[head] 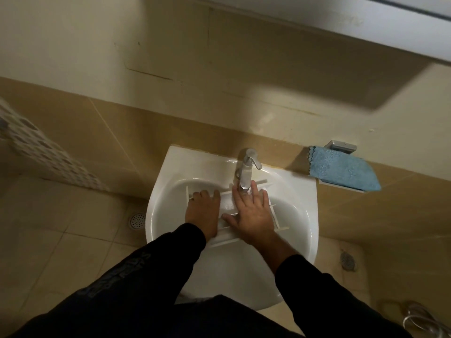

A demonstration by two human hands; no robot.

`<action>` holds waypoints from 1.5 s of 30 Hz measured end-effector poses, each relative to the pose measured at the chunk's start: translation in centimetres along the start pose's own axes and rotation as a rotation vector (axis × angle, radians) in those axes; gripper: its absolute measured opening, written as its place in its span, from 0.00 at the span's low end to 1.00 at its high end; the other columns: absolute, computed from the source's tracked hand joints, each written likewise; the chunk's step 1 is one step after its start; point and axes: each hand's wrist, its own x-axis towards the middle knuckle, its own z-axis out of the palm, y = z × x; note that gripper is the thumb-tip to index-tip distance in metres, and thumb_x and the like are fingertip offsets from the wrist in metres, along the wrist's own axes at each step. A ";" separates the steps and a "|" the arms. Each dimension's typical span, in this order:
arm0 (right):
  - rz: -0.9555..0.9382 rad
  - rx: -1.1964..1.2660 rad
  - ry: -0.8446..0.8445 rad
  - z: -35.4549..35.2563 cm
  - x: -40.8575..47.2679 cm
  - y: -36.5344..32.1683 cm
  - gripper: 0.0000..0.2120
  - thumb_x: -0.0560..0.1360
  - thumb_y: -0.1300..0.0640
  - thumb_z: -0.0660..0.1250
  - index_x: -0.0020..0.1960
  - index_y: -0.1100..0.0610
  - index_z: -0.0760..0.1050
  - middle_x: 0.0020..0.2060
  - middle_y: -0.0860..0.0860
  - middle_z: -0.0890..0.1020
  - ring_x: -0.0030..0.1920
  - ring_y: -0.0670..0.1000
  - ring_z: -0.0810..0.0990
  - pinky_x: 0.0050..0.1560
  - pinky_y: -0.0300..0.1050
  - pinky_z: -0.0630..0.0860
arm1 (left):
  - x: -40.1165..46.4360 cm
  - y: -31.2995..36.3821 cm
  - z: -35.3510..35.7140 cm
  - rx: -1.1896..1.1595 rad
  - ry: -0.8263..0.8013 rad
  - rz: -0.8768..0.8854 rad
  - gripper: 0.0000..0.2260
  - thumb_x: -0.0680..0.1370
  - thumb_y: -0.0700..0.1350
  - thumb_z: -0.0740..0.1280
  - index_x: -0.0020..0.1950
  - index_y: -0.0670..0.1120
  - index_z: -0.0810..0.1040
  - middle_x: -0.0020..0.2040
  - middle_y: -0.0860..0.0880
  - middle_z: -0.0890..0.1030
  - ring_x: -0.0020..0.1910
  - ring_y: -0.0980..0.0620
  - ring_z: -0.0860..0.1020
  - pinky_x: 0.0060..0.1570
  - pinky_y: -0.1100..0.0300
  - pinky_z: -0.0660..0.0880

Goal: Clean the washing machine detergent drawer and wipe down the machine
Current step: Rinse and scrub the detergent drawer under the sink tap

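A white detergent drawer (225, 203) lies inside the white sink (292, 191), under the chrome tap (245, 172). My left hand (202, 211) grips the drawer's left end, fingers curled over its edge. My right hand (253, 213) lies flat on the drawer's right part with fingers spread and straight, fingertips close to the tap's spout. Much of the drawer is hidden under both hands. Whether water runs from the tap is unclear.
A blue cloth (341, 168) lies on a small wall shelf (341, 146) right of the sink. Beige tiles cover wall and floor. Floor drains sit at the left (137, 220) and right (347, 261). A hose (419, 318) lies at the bottom right.
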 end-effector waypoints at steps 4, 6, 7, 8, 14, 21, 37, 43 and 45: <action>0.135 0.065 0.007 0.3 -0.1 -2.1 0.43 0.75 0.29 0.42 0.81 0.55 0.49 0.80 0.54 0.54 0.79 0.58 0.40 0.77 0.59 0.39 | -0.6 0.5 -0.2 0.057 0.006 -0.016 0.41 0.72 0.51 0.71 0.78 0.41 0.53 0.67 0.36 0.68 0.63 0.38 0.70 0.66 0.48 0.67; 0.179 0.101 0.013 0.3 0.1 -2.8 0.44 0.74 0.30 0.41 0.80 0.56 0.51 0.79 0.56 0.55 0.79 0.58 0.41 0.77 0.59 0.41 | -1.0 0.6 -0.5 0.061 -0.007 -0.016 0.39 0.73 0.50 0.70 0.78 0.40 0.54 0.67 0.35 0.68 0.63 0.38 0.70 0.65 0.48 0.68; 0.193 0.108 0.018 0.3 0.1 -2.6 0.43 0.74 0.30 0.41 0.80 0.56 0.51 0.80 0.56 0.54 0.80 0.57 0.41 0.77 0.58 0.41 | -1.1 0.6 -0.6 0.064 -0.007 -0.017 0.39 0.73 0.50 0.69 0.77 0.40 0.54 0.66 0.36 0.68 0.63 0.38 0.70 0.64 0.49 0.68; 0.208 0.128 0.021 0.4 0.0 -2.1 0.43 0.75 0.29 0.43 0.81 0.55 0.50 0.80 0.56 0.51 0.80 0.56 0.41 0.77 0.58 0.41 | -1.2 0.5 -0.7 0.066 -0.006 -0.019 0.39 0.73 0.50 0.70 0.77 0.40 0.54 0.66 0.36 0.68 0.62 0.38 0.70 0.64 0.49 0.68; 0.313 0.205 0.015 -0.7 0.2 0.8 0.46 0.76 0.26 0.46 0.80 0.57 0.42 0.80 0.54 0.43 0.79 0.53 0.39 0.77 0.53 0.40 | -1.7 0.3 -1.5 0.094 -0.044 -0.028 0.39 0.73 0.49 0.70 0.78 0.40 0.53 0.68 0.35 0.67 0.63 0.38 0.69 0.62 0.50 0.69; 0.263 0.304 -0.021 -0.5 -0.3 -3.1 0.45 0.76 0.28 0.46 0.81 0.59 0.43 0.80 0.56 0.46 0.80 0.55 0.43 0.79 0.53 0.44 | -2.5 -0.7 -3.3 0.207 -0.062 -0.059 0.29 0.76 0.50 0.65 0.74 0.40 0.60 0.66 0.37 0.70 0.63 0.39 0.72 0.65 0.49 0.70; 0.038 0.318 -0.004 0.7 -2.3 -1.7 0.53 0.69 0.21 0.39 0.81 0.58 0.48 0.80 0.56 0.47 0.80 0.55 0.43 0.78 0.53 0.44 | -3.7 -2.3 -3.5 0.341 -0.038 -0.016 0.32 0.75 0.49 0.64 0.75 0.40 0.56 0.66 0.37 0.69 0.62 0.39 0.71 0.62 0.50 0.70; 0.180 0.440 -0.004 0.3 -1.8 0.9 0.51 0.71 0.23 0.50 0.81 0.56 0.45 0.80 0.54 0.46 0.80 0.55 0.45 0.78 0.52 0.49 | -3.4 -2.4 -3.4 0.322 -0.026 -0.016 0.34 0.75 0.49 0.66 0.75 0.39 0.56 0.67 0.36 0.68 0.63 0.39 0.70 0.63 0.50 0.69; 0.291 0.520 -0.041 -0.4 -1.6 1.3 0.52 0.71 0.25 0.57 0.81 0.55 0.44 0.80 0.54 0.42 0.80 0.54 0.43 0.77 0.49 0.50 | -2.8 -1.6 -3.4 0.297 -0.012 0.001 0.34 0.75 0.49 0.67 0.75 0.39 0.56 0.67 0.36 0.68 0.63 0.38 0.70 0.64 0.50 0.69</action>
